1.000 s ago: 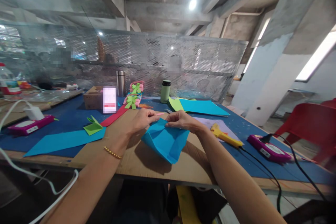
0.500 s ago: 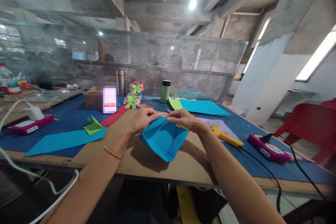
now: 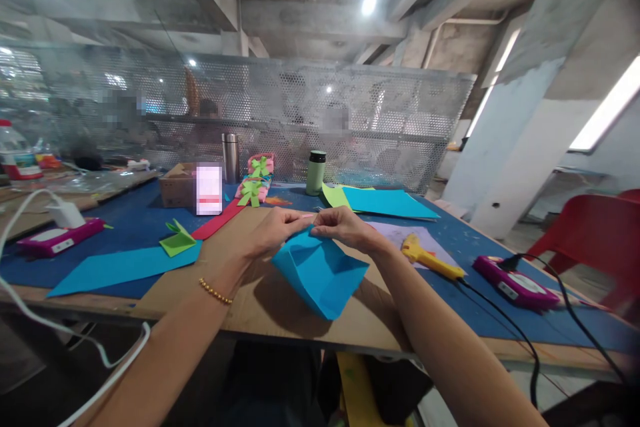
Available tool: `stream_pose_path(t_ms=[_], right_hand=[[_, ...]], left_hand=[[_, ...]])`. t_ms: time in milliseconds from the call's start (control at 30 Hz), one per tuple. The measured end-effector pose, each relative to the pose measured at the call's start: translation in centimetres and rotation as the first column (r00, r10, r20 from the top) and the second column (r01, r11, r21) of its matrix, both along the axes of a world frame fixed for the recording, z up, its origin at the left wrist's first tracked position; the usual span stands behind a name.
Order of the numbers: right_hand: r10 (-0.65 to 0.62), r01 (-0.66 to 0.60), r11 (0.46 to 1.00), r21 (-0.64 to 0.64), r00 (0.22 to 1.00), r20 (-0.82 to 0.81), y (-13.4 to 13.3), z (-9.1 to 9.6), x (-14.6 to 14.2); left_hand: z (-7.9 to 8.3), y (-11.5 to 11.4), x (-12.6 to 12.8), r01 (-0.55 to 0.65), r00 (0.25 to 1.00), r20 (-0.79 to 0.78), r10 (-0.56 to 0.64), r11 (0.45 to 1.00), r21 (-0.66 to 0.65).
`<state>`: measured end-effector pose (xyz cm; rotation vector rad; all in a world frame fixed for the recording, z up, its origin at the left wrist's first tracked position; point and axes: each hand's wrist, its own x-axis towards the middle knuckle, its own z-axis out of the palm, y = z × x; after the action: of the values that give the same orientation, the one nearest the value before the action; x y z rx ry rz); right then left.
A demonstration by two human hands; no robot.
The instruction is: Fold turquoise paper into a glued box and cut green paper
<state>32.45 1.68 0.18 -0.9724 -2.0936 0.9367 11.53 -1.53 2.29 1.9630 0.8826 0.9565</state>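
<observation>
A folded blue paper sheet [image 3: 323, 273] hangs tilted just above a brown cardboard sheet [image 3: 260, 307] on the table. My left hand [image 3: 277, 230] pinches its upper edge from the left. From the right, my right hand [image 3: 345, 227] pinches the same edge. The fingertips of both hands meet at the top fold, fingers closed on the paper. A bead bracelet [image 3: 215, 291] sits on my left wrist.
A yellow glue gun [image 3: 430, 259] with a black cord lies right of my hands, then a pink device [image 3: 515, 282]. Blue paper [image 3: 120, 267], a green folded piece [image 3: 176, 240], a red strip, a box, a steel flask [image 3: 231, 158] and a green cup [image 3: 315, 173] lie beyond. A red chair [image 3: 595, 240] stands right.
My hands have drawn closer together at the top edge of the blue paper, and the paper has shifted slightly as the fold is pressed.
</observation>
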Motion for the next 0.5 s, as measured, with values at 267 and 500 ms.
stream_pose_path(t_ms=[267,500], right_hand=[[-0.069,0.065,0.993,0.094,0.997,0.041,0.3,-0.1,0.4],[-0.058,0.051,0.991,0.120,0.997,0.058,0.4,-0.1,0.5]], left_hand=[[-0.9,1.1,-0.3,0.010,0.997,-0.077,-0.011,1.000,-0.017],[-0.4,1.0,-0.5,0.085,0.991,-0.102,-0.083,0.996,0.010]])
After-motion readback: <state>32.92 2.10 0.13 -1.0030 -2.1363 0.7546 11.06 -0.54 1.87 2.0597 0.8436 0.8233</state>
